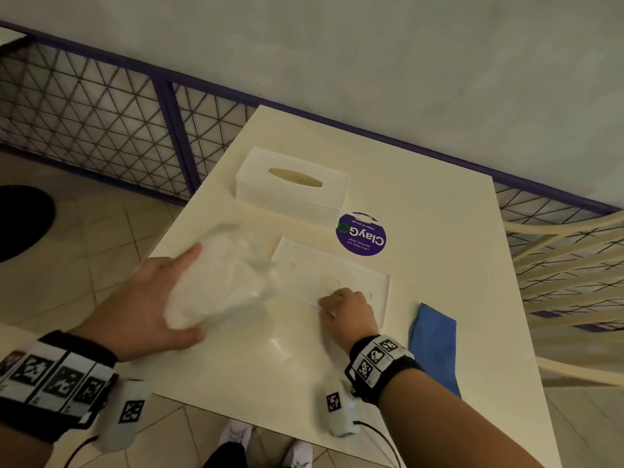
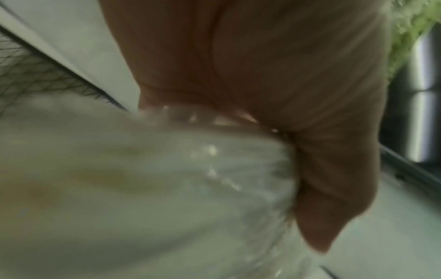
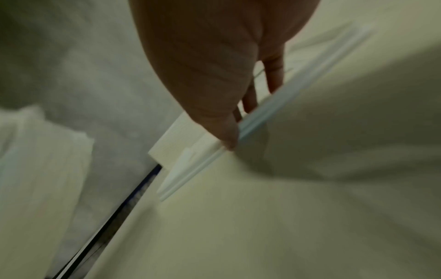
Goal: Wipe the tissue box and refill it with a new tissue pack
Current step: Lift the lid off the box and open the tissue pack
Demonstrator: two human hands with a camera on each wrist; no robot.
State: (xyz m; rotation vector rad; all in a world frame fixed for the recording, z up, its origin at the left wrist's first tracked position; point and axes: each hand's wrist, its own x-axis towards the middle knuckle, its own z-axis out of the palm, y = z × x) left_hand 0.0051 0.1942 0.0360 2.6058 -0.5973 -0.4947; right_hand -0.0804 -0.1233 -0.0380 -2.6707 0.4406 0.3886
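The translucent white tissue box cover, with an oval slot on top, stands at the back of the table. Its flat clear base plate lies in the middle. My left hand grips a new tissue pack in clear plastic wrap, held over the table's left edge next to the plate. The left wrist view shows the palm closed on the crinkled pack. My right hand pinches the plate's near edge; thumb and fingers clamp that edge.
A blue cloth lies at the table's right front. A round purple sticker marks the cream table. A cream chair stands to the right, and a purple mesh fence runs behind. Tiled floor lies to the left.
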